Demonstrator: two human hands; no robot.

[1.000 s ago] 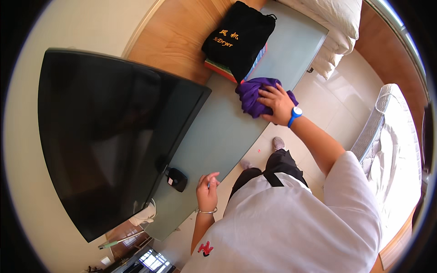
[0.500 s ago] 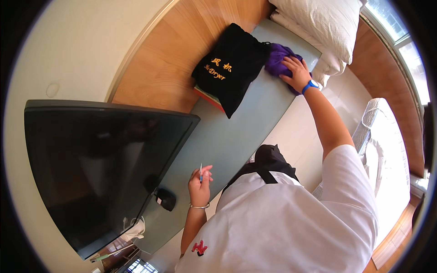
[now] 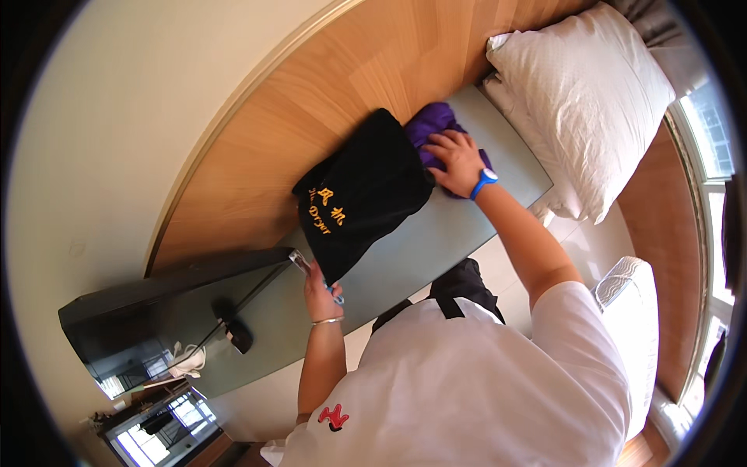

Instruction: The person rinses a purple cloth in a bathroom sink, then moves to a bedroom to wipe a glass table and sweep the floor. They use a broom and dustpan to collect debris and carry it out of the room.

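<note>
Purple cloth [image 3: 428, 122] lies on grey desk [image 3: 510, 156] beside black bag [image 3: 366, 191], right hand [image 3: 457, 165] spread over it, fingers not closed; left hand [image 3: 320, 296] gripping a slim item [image 3: 299, 261], kind unclear; judged best: even palm pressure, cloth kept flat and clear of the bag.

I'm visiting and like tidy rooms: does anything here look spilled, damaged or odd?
Nothing stands out as spilled or damaged. The purple cloth is bunched under the right hand, beside the black bag on the desk; the screen's slant may come from the wide lens.
</note>
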